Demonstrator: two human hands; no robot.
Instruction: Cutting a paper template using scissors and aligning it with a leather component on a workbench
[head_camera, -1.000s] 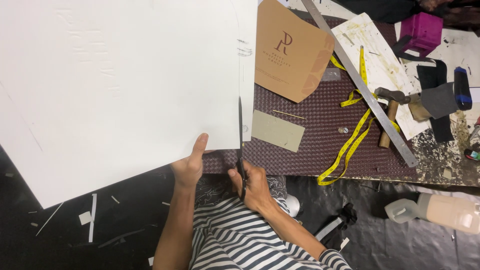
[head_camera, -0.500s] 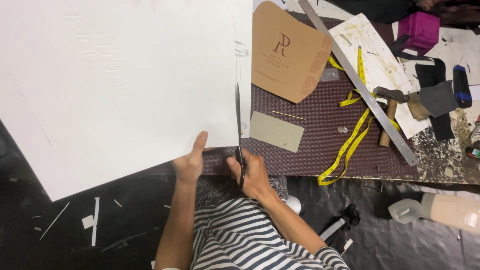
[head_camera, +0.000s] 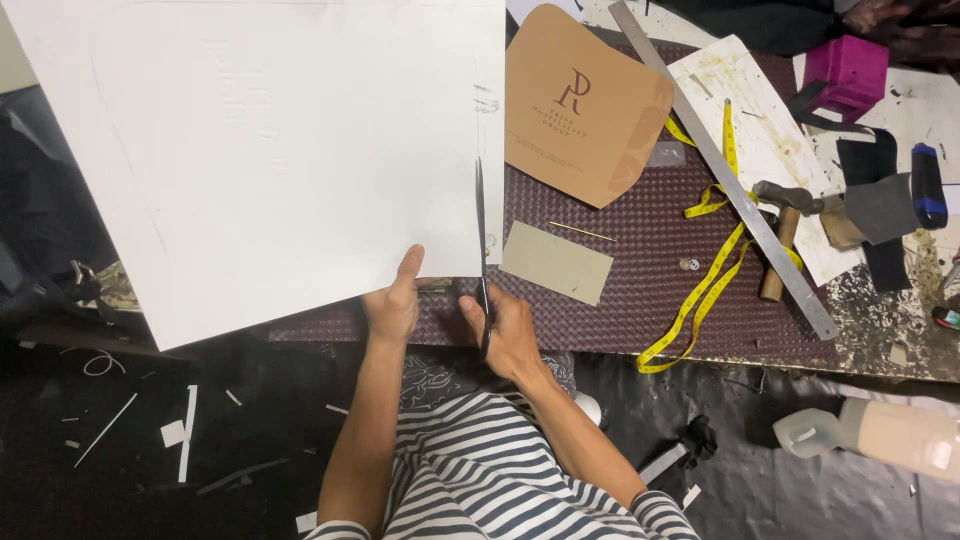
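Workbench surface: dark woven mat (head_camera: 640, 300) over a paint-spattered table, black floor below strewn with white offcuts (head_camera: 186, 430).

Right hand (head_camera: 505, 330): clenched around the handles of a pair of scissors (head_camera: 481, 250), blades pointing away from the body and running up into the lower edge of a large white sheet (head_camera: 280, 150), near its right side. How far the blades stand apart cannot be told.

Left hand (head_camera: 395, 300): grasping the sheet's lower edge just left of the cut, thumb on top, fingers underneath.

White sheet: tilted, covering the left half of the bench and overhanging its near edge; a narrow strip lies to the right of the blades.

Just right of the scissors: grey card rectangle (head_camera: 556, 262), flat on the mat. Beyond it: tan card piece (head_camera: 585, 100) with rounded corners, partly tucked under the sheet's right edge.

Further right: long metal ruler (head_camera: 725, 165) lying diagonally; yellow tape measure (head_camera: 705, 280) looping under and around it; hammer (head_camera: 785, 230) with wooden handle touching the ruler; stained white paper (head_camera: 770, 140); magenta box (head_camera: 845, 65); dark fabric scraps (head_camera: 880, 210).
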